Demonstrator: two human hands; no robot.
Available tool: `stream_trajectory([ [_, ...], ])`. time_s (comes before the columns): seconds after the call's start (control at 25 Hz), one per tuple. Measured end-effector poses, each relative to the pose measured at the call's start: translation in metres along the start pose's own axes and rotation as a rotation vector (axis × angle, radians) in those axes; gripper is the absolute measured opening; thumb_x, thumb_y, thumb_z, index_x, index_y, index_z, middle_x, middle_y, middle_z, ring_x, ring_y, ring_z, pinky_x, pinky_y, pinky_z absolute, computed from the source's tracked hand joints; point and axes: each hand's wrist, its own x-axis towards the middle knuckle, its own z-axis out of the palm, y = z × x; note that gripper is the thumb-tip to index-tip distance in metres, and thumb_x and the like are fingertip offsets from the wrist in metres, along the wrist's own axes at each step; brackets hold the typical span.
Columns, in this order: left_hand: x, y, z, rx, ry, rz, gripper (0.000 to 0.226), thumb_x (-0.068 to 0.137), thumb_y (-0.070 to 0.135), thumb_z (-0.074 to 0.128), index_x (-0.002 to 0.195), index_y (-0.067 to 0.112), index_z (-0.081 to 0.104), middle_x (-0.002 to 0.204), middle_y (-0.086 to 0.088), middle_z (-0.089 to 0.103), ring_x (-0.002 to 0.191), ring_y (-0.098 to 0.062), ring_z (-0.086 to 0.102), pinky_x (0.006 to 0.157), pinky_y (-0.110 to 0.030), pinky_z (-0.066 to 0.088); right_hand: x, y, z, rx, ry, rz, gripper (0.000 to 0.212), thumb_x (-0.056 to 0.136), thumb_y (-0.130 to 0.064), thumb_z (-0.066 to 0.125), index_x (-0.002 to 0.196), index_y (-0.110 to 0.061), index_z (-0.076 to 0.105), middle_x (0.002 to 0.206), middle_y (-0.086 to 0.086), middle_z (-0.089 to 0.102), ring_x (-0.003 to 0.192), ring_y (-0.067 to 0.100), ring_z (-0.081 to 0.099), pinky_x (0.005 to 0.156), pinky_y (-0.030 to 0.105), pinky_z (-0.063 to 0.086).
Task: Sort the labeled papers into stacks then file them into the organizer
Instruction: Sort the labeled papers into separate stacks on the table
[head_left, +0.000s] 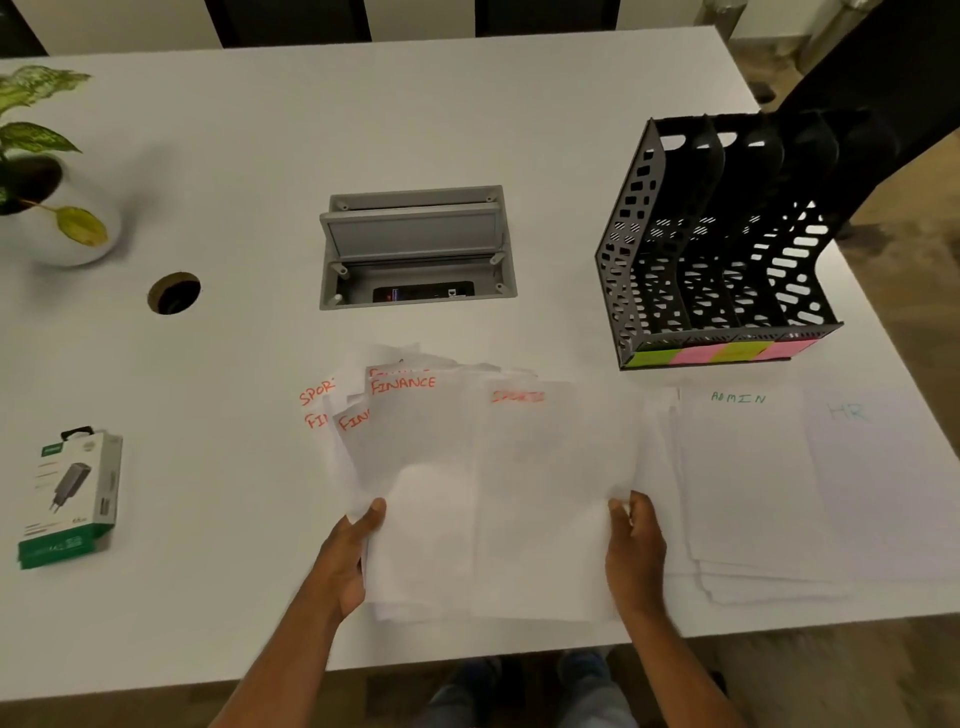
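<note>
On the white table (218, 156), everything placed relative to the black organizer (717, 249), which stands upright at the far right with four slots, all looking empty, and coloured sticky tabs along its front lip. Just in front of organizer: ADMIN stack (748, 478), flat, edges a bit ragged. Right of that, single HR sheet (872, 467), partly overlapping it. Left-front of organizer: unsorted fan of papers (415, 441), FINANCE and SPORTS labels mixed. Well left of organizer: recessed socket box (415, 249), then cable hole (174, 292), potted plant (41, 166) and charger box (72, 493) farthest.

Left hand (343, 556) grips the fan's lower left edge, thumb on top, fingers curled beneath. Right hand (636, 556) pinches the right edge of the top SPORTS sheet (545, 493), thumb over, fingers under.

Step looks like sorting, about midway; no filing yet. To do it well: peel only the one sheet, left hand pinning the rest so the fan doesn't slide; read label before dropping; start a SPORTS pile apart from ADMIN, not overlapping. Square the piles before slotting. Risk: two sheets lifting together.
</note>
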Motion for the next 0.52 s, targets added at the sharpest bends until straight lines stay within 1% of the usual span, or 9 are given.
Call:
stream_trajectory([
  [0.08,0.001,0.009,-0.002,-0.056,-0.008,0.025,0.045,0.092,0.026,0.066,0.136,0.017,0.061,0.126,-0.021,0.07,0.109,-0.041,0.071,0.081,-0.06,0.059,0.012,-0.003,-0.002,0.004,0.113,0.022,0.022,0.106,-0.027,0.043,0.121,-0.016,0.056,0.105,0.0,0.066,0.097,0.024,0.063,0.078,0.029,0.045],
  [0.16,0.001,0.017,-0.006,-0.12,-0.002,0.031,0.04,0.095,0.026,0.061,0.134,0.016,0.063,0.125,-0.019,0.071,0.106,-0.038,0.072,0.08,-0.057,0.06,0.019,-0.003,0.004,-0.016,0.162,0.049,0.024,0.106,-0.026,0.042,0.123,-0.014,0.054,0.109,0.005,0.065,0.1,0.029,0.063,0.082,0.032,0.046],
  [0.28,0.001,0.026,-0.011,-0.213,0.006,0.005,0.032,0.101,0.03,0.054,0.126,0.018,0.071,0.12,-0.015,0.074,0.104,-0.035,0.074,0.083,-0.057,0.06,0.017,-0.002,0.024,-0.083,0.109,0.053,0.029,0.107,-0.025,0.042,0.13,-0.01,0.052,0.12,0.013,0.065,0.109,0.033,0.062,0.092,0.04,0.05],
  [0.4,0.001,0.032,-0.017,-0.244,-0.017,-0.006,0.032,0.103,0.031,0.051,0.115,0.019,0.078,0.116,-0.014,0.076,0.101,-0.034,0.075,0.084,-0.058,0.06,0.005,-0.003,0.052,-0.151,0.037,0.035,0.032,0.107,-0.02,0.043,0.135,-0.006,0.05,0.125,0.018,0.064,0.115,0.036,0.061,0.096,0.042,0.05],
  [0.48,-0.001,0.035,-0.018,-0.228,-0.047,-0.004,0.032,0.102,0.03,0.052,0.119,0.017,0.076,0.118,-0.015,0.075,0.102,-0.035,0.074,0.083,-0.057,0.06,-0.001,-0.008,0.065,-0.196,-0.022,0.064,0.036,0.104,-0.014,0.048,0.139,-0.005,0.046,0.132,0.02,0.06,0.121,0.037,0.058,0.1,0.046,0.049],
  [0.52,-0.002,0.036,-0.018,-0.217,-0.063,-0.005,0.032,0.1,0.03,0.053,0.121,0.017,0.074,0.119,-0.016,0.075,0.103,-0.035,0.074,0.083,-0.056,0.061,-0.003,-0.011,0.069,-0.253,-0.041,0.077,0.043,0.101,-0.011,0.054,0.142,-0.004,0.044,0.136,0.021,0.057,0.126,0.038,0.054,0.103,0.048,0.048],
])
